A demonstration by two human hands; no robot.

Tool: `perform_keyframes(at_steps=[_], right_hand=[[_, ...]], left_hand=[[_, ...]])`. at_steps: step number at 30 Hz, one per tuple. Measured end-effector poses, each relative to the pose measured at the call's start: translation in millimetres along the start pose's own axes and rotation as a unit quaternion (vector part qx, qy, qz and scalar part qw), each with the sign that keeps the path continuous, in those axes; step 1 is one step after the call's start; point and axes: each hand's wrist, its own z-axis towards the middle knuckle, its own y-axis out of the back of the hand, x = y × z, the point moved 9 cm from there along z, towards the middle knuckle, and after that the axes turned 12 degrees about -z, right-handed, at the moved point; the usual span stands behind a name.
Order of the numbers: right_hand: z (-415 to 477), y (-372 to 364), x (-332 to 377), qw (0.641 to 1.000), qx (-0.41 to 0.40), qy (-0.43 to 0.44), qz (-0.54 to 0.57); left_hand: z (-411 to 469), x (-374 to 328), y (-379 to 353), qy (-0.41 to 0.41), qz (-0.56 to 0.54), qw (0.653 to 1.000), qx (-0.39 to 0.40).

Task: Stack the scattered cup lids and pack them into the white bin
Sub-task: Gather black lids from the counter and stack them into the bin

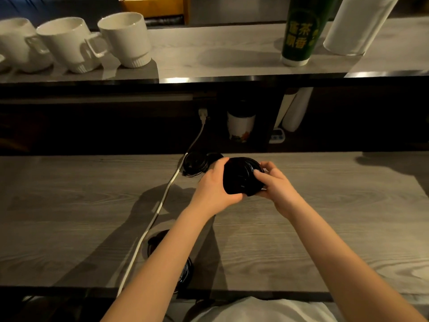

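Probably a café: 3 white mugs (67, 43) and a green printed cup (299, 31) top the shelf (209, 59).

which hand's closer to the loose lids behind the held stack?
Left. The left hand sits right beside the loose lids; the right hand is across the held stack, farther away.

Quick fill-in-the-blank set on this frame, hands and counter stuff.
1. The left hand and right hand grip a stack of ____ lids.
2. The green container stands on the upper shelf to the ____ of the white mugs.
3. The cable across the counter is ____.
Missing: black; right; white.
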Motion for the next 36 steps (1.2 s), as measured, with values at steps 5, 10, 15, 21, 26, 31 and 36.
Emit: perform_keyframes(at_steps=[5, 10, 15, 21, 26, 31, 36], right_hand=[[-3.3, -5.2, 9.7, 0.996, 0.008, 0.037, -0.083], [-1.8, -0.1, 7.2, 0.992, 0.002, 0.039, -0.119], [1.0, 5.6, -6.6, 0.986, -0.033, 0.028, -0.164], [-3.9, -7.8, -32.0, 0.985, -0.026, -0.008, -0.168], [-11.6, -38.2, -48.8, 0.984, 0.003, -0.021, -0.178], [-15.3, -54.6, -52.6, 0.982, 0.021, -0.015, -0.186], [-15.7, -47.9, -52.2, 0.983, 0.015, -0.015, -0.183]], left_hand=[[-0.4, -12.3, -12.0, -0.012, 0.033, 0.999, -0.009], [-4.2, -9.0, -15.0, -0.033, 0.078, 0.996, 0.002], [-14.9, 24.7, -4.6, 0.008, 0.096, 0.994, 0.044], [-29.8, 103.4, 44.3, 0.130, 0.152, 0.980, 0.016], [-69.5, 160.9, 48.2, 0.247, 0.187, 0.949, 0.058], [-97.4, 187.5, 27.3, 0.293, 0.209, 0.923, 0.136], [-90.0, 179.4, 28.4, 0.270, 0.197, 0.937, 0.099]])
